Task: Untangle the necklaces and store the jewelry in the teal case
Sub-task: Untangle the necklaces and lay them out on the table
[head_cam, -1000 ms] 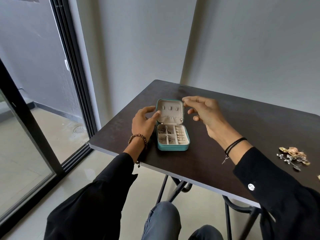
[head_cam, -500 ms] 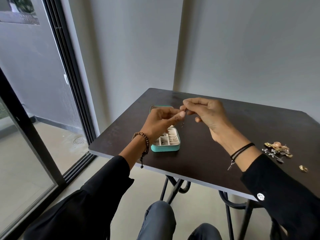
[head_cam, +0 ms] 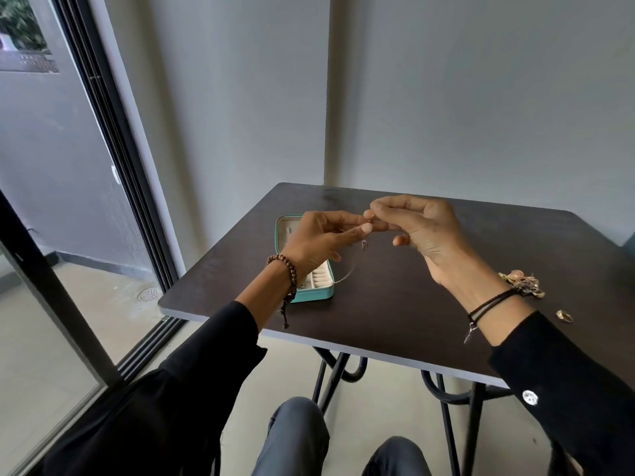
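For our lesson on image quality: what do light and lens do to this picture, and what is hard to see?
Head view: soft daylight, no hard shadows; the wide lens tilts the door frame; the thin necklace pinched between left hand and right hand barely shows against the dark table.

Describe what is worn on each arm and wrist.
Both arms wear long black sleeves. The left sleeve ends above a brown bead bracelet with a dark cord hanging from it. The right sleeve carries a small white round button; at that wrist sit thin black cord bands with a small metal charm.
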